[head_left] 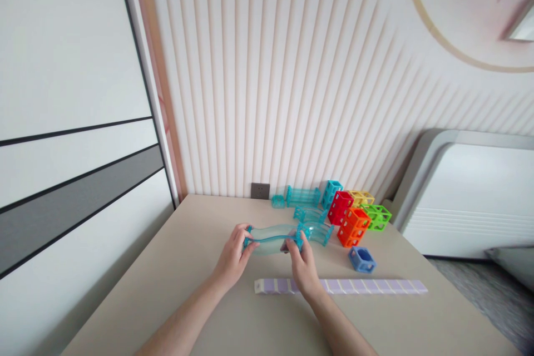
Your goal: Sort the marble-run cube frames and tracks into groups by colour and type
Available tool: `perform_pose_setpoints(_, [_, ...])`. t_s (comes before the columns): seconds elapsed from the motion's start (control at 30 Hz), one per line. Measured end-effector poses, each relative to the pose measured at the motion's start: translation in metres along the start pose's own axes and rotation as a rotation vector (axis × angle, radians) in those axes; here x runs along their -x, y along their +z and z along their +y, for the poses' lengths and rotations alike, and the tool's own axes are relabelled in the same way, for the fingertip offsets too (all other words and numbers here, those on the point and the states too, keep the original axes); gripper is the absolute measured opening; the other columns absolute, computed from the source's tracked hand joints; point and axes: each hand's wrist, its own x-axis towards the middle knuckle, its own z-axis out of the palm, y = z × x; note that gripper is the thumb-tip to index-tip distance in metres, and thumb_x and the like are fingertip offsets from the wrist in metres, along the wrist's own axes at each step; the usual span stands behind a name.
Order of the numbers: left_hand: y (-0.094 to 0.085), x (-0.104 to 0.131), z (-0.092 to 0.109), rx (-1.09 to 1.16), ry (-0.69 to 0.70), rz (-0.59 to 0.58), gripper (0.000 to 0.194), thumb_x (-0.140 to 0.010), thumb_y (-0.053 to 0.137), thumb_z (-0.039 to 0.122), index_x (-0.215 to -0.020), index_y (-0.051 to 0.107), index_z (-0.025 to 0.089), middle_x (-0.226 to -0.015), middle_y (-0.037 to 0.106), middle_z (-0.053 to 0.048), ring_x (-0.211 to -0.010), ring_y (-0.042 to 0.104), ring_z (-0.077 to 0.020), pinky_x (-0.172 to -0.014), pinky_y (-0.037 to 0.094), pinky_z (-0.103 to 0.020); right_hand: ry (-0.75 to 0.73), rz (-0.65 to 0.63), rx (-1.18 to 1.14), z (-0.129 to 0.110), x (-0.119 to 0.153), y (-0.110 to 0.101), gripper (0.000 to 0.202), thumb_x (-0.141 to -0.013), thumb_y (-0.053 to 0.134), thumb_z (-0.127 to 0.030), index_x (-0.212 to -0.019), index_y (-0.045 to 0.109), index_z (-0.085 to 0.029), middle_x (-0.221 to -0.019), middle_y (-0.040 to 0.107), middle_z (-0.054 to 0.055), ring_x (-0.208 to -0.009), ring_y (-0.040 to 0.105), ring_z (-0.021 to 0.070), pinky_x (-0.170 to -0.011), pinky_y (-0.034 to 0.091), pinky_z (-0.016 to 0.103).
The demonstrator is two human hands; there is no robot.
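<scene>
Between my two hands is a clear teal tube piece [273, 232] of a toy marble run, held roughly level above the table. My left hand [234, 253] pinches its left end, thumb below and fingers on the end collar. At the other end, my right hand [303, 264] closes around the right collar. Just behind that hand lie a curved teal tube [320, 232] and another curved teal piece [311, 214]. A strip of lilac segments [354, 287] runs across the table under my right wrist.
Farther back stand a straight teal tube [303, 196] and a small teal piece [278, 201]. To the right are block frames in blue [331, 196], red [341, 207], orange [354, 227], yellow [361, 198], green [377, 217] and periwinkle [362, 260]. A ribbed wall [233, 78] borders the table [175, 267].
</scene>
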Motion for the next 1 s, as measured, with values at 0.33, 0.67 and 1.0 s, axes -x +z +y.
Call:
perform_pose_setpoints(0.33, [-0.002,-0.003,0.005,0.026,-0.121,0.062,0.021,-0.096,0.054,0.039,-0.110,0.059,0.024,-0.110,0.071,-0.009,-0.102,0.069,-0.0234,-0.090,0.055,-0.038,-0.040,-0.050,0.022,0.003,0.001,0.002,0.039,-0.092,0.057,-0.061,-0.090,0.057,-0.021,-0.080,0.062,0.002,-0.074,0.059,0.0184,-0.070,0.051,0.029])
perform_pose_setpoints(0.67, [-0.025,-0.018,-0.023,0.025,-0.424,0.288,0.039,-0.094,0.047,0.060,-0.097,0.056,0.023,-0.092,0.076,-0.009,-0.086,0.075,-0.0250,-0.075,0.059,-0.035,-0.025,0.019,0.042,0.012,-0.007,-0.003,0.039,-0.085,0.066,-0.058,-0.095,0.054,-0.022,-0.073,0.057,-0.002,-0.064,0.053,0.0156,-0.060,0.045,0.026])
perform_pose_setpoints(1.0, [-0.056,-0.020,-0.057,-0.416,-0.423,0.232,0.016,-0.087,0.056,0.039,-0.083,0.057,0.024,-0.093,0.068,-0.009,-0.094,0.067,-0.0292,-0.085,0.053,-0.041,0.100,-0.046,-0.004,0.031,-0.008,0.003,0.041,-0.075,0.071,-0.041,-0.107,0.057,-0.020,-0.083,0.071,0.004,-0.074,0.069,0.0217,-0.068,0.056,0.033])
